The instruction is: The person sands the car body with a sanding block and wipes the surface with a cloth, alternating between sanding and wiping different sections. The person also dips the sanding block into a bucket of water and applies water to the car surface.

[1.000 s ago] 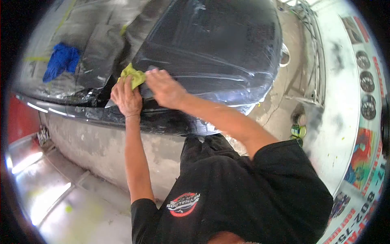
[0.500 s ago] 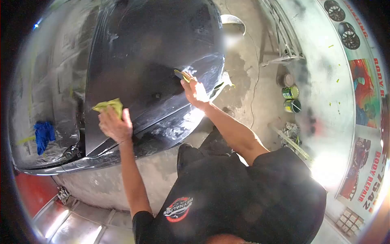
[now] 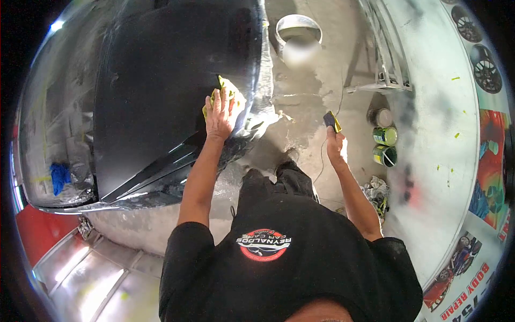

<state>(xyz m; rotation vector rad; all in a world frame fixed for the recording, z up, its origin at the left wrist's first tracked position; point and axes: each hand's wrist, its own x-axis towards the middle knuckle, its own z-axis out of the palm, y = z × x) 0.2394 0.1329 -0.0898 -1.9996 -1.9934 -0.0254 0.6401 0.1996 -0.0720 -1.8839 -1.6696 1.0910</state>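
Note:
My left hand (image 3: 219,119) presses a yellow-green cloth (image 3: 229,90) against the black car hood (image 3: 155,80), close to its front edge. The fingers lie over the cloth, which bunches out on both sides of them. Off to the right, away from the car, my right hand (image 3: 337,146) grips a dark sanding block (image 3: 329,120) with a yellow layer along one side. The block is held above the concrete floor, and part of it is hidden by my fingers.
Past the front of the car a white bucket (image 3: 299,24) stands on the floor. Several cans, including a green one (image 3: 385,136), line the right wall below a metal rack (image 3: 383,83). A blue cloth (image 3: 60,178) lies on the sheeted windshield area.
My left hand has wiped the cloth rightward and up across the hood towards its front edge. My right hand has lifted off the hood and swung right, still holding the sanding block.

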